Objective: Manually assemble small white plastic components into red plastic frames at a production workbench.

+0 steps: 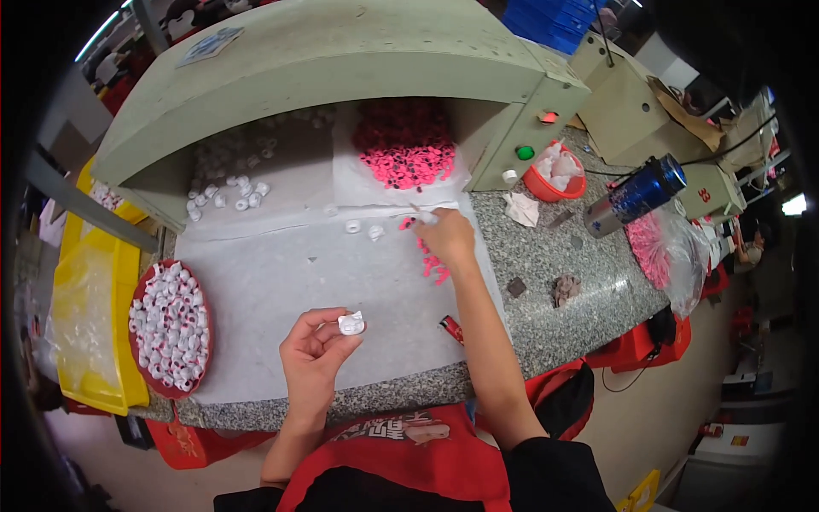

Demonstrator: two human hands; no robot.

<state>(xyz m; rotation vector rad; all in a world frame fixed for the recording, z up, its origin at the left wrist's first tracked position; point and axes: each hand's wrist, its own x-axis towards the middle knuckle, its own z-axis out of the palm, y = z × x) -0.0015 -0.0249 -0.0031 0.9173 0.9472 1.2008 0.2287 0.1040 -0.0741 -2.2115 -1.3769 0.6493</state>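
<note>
My left hand (310,357) pinches a small white moulded piece (351,323) with pointed corners between thumb and fingers, above the white sheet (281,341). Farther off and to the right, my right hand (449,239) reaches down with its fingers drawn together at a line of small pink pieces (433,266). Something whitish shows at those fingertips; what they grip, if anything, is too small to tell. Two loose white pieces (375,232) lie left of this hand. A dark red tube-like object (451,329) rests between my forearms.
A grey-green hooded box (341,64) covers a pink heap (409,158) and scattered white pieces (243,192). At left stand a red basket (209,341) of white pieces and yellow trays (94,316). Right: a red bowl (546,189), a blue bottle (636,196) and a plastic bag (687,256).
</note>
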